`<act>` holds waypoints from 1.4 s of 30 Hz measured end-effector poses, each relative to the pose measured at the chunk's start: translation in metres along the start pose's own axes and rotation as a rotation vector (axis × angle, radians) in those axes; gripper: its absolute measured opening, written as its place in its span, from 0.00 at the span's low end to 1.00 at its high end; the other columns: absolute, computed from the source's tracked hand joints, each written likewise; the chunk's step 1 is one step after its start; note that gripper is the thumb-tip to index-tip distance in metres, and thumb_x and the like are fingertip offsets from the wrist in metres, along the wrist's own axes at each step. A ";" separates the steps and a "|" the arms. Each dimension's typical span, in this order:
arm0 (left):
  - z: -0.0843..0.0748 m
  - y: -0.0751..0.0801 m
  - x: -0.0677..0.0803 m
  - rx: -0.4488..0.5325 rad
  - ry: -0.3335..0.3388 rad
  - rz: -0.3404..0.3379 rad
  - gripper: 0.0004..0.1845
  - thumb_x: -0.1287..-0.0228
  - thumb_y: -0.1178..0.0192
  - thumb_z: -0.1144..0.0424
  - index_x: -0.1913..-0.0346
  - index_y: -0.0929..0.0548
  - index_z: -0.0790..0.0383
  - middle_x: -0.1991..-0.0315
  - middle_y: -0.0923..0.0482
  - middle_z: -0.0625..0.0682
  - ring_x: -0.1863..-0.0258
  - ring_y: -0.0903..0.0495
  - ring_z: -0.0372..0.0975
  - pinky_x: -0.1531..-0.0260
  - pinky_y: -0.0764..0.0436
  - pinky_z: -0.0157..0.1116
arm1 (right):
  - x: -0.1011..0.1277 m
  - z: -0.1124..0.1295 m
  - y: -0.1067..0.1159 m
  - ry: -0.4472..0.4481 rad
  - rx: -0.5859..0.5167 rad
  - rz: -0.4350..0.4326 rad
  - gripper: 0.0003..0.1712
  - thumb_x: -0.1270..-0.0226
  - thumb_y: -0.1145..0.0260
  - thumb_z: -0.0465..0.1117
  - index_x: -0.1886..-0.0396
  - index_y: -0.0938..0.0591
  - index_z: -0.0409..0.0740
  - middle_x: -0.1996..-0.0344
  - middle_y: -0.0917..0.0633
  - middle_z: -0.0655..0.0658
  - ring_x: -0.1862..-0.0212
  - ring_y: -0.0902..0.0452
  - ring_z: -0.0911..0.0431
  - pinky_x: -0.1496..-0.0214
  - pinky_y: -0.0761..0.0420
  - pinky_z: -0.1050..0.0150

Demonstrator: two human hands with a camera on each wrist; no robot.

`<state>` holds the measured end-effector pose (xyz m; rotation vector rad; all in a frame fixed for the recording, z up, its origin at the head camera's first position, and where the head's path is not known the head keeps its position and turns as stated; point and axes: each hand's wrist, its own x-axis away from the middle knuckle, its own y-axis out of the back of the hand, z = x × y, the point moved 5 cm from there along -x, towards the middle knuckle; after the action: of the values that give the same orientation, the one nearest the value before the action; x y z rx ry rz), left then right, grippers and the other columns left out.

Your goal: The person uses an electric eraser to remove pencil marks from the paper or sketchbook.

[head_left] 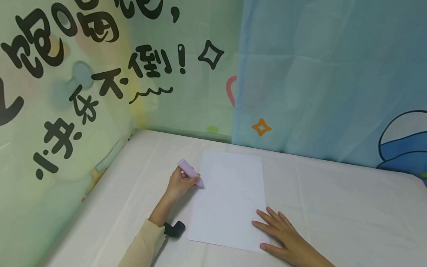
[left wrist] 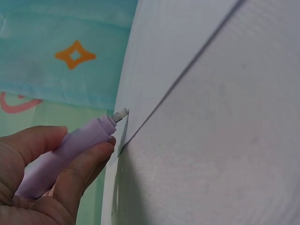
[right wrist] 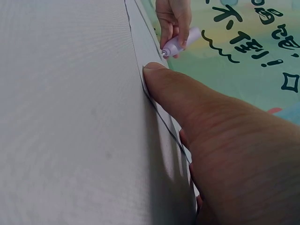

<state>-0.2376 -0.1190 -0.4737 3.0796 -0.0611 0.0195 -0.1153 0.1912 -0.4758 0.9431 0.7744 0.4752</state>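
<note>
A thick lilac pen-shaped tool (head_left: 189, 170) with a narrow, pale tip is pinched between the thumb and fingers of my left hand (head_left: 179, 183). Its tip points down at the left edge of a blank white sheet of paper (head_left: 230, 196). In the left wrist view the lilac tool (left wrist: 70, 152) shows a whitish tip close over the sheet (left wrist: 173, 33). My right hand (head_left: 280, 237) lies with fingers spread across the paper's lower right edge. From the right wrist, the thumb (right wrist: 173, 89) rests at that edge, and the other fingers are mostly hidden behind it.
White cloth (head_left: 333, 207) covers the table under the paper. A printed green curtain (head_left: 186, 111) with black lettering stands along the left and back, and a blue one (head_left: 317, 81) hangs at the back right. A black wrist device (head_left: 175, 229) sticks out beside the left sleeve.
</note>
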 end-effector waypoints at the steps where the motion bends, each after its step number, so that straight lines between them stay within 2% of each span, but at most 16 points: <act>1: 0.000 0.000 0.000 -0.002 0.007 -0.003 0.19 0.41 0.36 0.74 0.51 0.32 0.73 0.61 0.17 0.69 0.61 0.14 0.54 0.62 0.12 0.40 | 0.000 0.000 0.000 0.000 0.001 -0.001 0.35 0.37 0.31 0.45 0.30 0.29 0.52 0.25 0.39 0.55 0.23 0.62 0.64 0.23 0.68 0.72; 4: 0.001 -0.001 -0.001 -0.019 0.054 -0.024 0.19 0.40 0.38 0.77 0.49 0.32 0.74 0.58 0.18 0.71 0.58 0.15 0.57 0.60 0.12 0.41 | 0.000 0.000 0.000 0.000 0.002 0.000 0.35 0.37 0.31 0.45 0.30 0.29 0.52 0.25 0.40 0.56 0.23 0.62 0.64 0.23 0.68 0.73; 8: 0.001 -0.002 -0.002 -0.046 0.070 -0.041 0.18 0.40 0.38 0.78 0.49 0.32 0.74 0.58 0.18 0.72 0.57 0.15 0.58 0.61 0.12 0.41 | 0.000 0.000 0.000 -0.002 0.002 0.002 0.35 0.37 0.31 0.46 0.30 0.29 0.53 0.25 0.39 0.56 0.23 0.62 0.65 0.24 0.68 0.73; 23: 0.002 -0.008 -0.002 -0.069 0.042 -0.020 0.19 0.41 0.37 0.77 0.49 0.32 0.74 0.58 0.18 0.71 0.58 0.15 0.57 0.63 0.12 0.41 | 0.002 0.000 0.001 0.016 -0.007 -0.002 0.34 0.36 0.31 0.45 0.30 0.30 0.51 0.26 0.38 0.53 0.22 0.61 0.62 0.23 0.68 0.71; 32: 0.002 -0.011 -0.003 -0.057 0.057 -0.019 0.18 0.41 0.37 0.77 0.50 0.31 0.73 0.58 0.18 0.71 0.58 0.15 0.56 0.62 0.12 0.40 | 0.000 0.001 0.001 -0.009 -0.022 0.013 0.34 0.36 0.32 0.45 0.30 0.30 0.51 0.25 0.40 0.55 0.23 0.63 0.64 0.24 0.69 0.73; 42: 0.000 -0.012 -0.001 -0.063 0.042 -0.016 0.19 0.41 0.37 0.77 0.50 0.32 0.74 0.58 0.18 0.72 0.57 0.16 0.58 0.62 0.12 0.42 | 0.001 0.001 0.001 -0.012 -0.024 0.007 0.34 0.36 0.32 0.45 0.31 0.29 0.51 0.25 0.39 0.54 0.23 0.63 0.65 0.24 0.69 0.73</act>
<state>-0.2383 -0.1067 -0.4740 3.0151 -0.0350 0.0793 -0.1141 0.1924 -0.4748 0.9256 0.7537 0.4834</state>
